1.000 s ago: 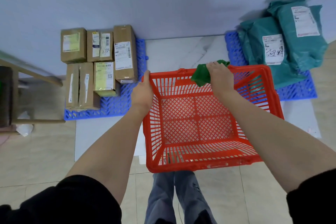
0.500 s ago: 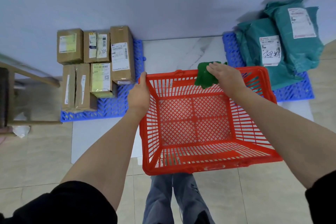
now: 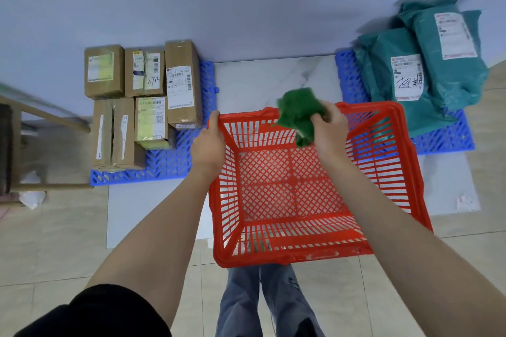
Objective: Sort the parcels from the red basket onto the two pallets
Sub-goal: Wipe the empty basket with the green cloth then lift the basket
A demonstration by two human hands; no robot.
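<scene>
Green soft parcel [image 3: 298,115] is pinched in the right hand [image 3: 328,131] fingers above the far rim of the red basket [image 3: 383,161]; the right pallet [image 3: 443,142] lies nearer it. Left hand [image 3: 209,142] fingers grip the rim's left corner. Basket appears otherwise emptied.
</scene>
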